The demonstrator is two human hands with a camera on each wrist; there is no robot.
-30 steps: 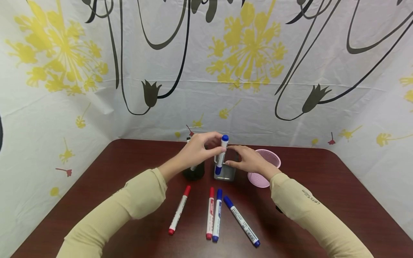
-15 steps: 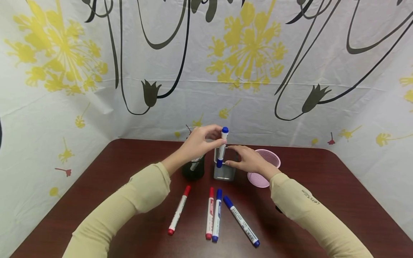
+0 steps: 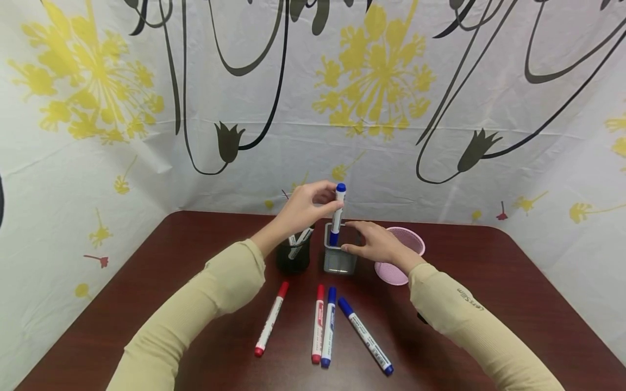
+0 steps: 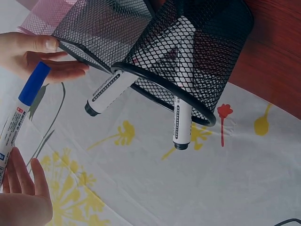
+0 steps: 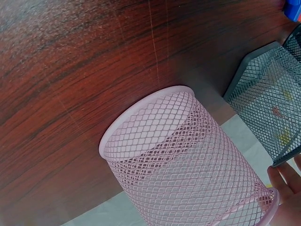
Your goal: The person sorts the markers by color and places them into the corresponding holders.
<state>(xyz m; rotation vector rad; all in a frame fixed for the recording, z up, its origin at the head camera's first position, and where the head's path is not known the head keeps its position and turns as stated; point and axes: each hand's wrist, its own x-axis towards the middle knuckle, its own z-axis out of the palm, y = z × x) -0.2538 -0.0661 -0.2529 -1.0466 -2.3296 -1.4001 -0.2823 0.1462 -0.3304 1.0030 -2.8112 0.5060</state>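
My left hand (image 3: pixel 309 207) pinches a blue-capped marker (image 3: pixel 337 214), held nearly upright over the grey square mesh pen holder (image 3: pixel 340 262). In the left wrist view, the marker's lower blue cap (image 4: pixel 35 84) is apart from the holder's rim. With thumb and fingers, my right hand (image 3: pixel 379 241) holds that pen holder at its rim from the right. Beside it on the left stands a round black mesh cup (image 3: pixel 293 265) with black-capped markers (image 4: pixel 182 117) in it. On the right is a round pink mesh cup (image 3: pixel 391 272), partly behind my right wrist.
Nearer on the dark red table (image 3: pixel 220 353) lie two red markers (image 3: pixel 271 320) (image 3: pixel 318 326) and two blue markers (image 3: pixel 329 328) (image 3: pixel 367 336). A white patterned cloth (image 3: pixel 293 98) hangs behind and at both sides.
My left hand has risen and moved away from me with the blue marker, from in front of the holder to over its opening. My right hand stays on the holder.
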